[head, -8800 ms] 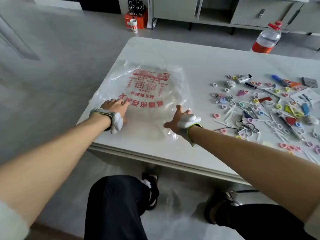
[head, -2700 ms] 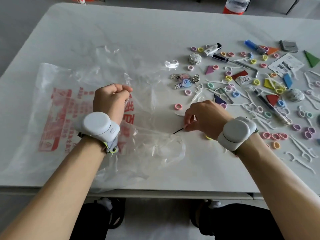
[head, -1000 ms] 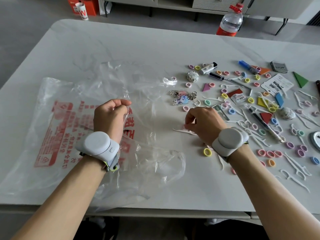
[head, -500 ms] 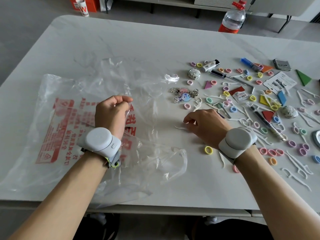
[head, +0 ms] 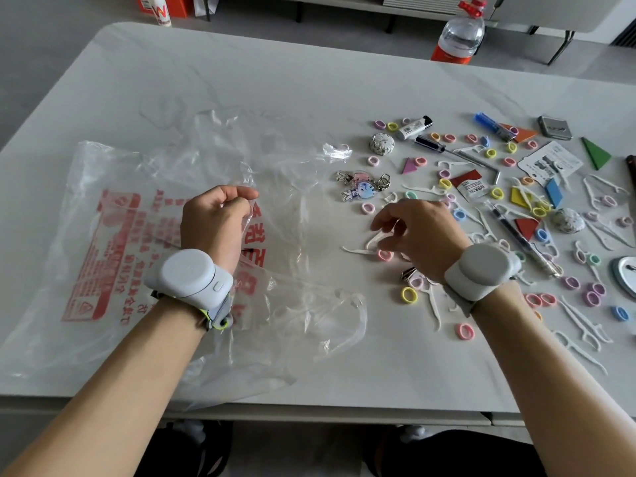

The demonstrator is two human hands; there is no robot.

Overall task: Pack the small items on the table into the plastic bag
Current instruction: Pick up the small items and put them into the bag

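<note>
2 grips, left hand (head: 215, 223) pinching plastic bag (head: 144, 173) edge, right hand (head: 418, 232) pinching white floss pick (head: 375, 238)

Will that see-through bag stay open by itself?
Probably not: the clear plastic bag with red print looks floppy, lying wrinkled on the white table. Likely very light too: the left hand holds its film with just a pinch.

Clear plastic bag (head: 113, 256), red printed characters. White desk (head: 275, 74), faint grey veining. Small rings (head: 464, 331) pink, yellow, blue, lilac. White floss picks (head: 434, 309). Green triangle (head: 595, 153). Red-capped bottle (head: 459, 31), red label.
</note>
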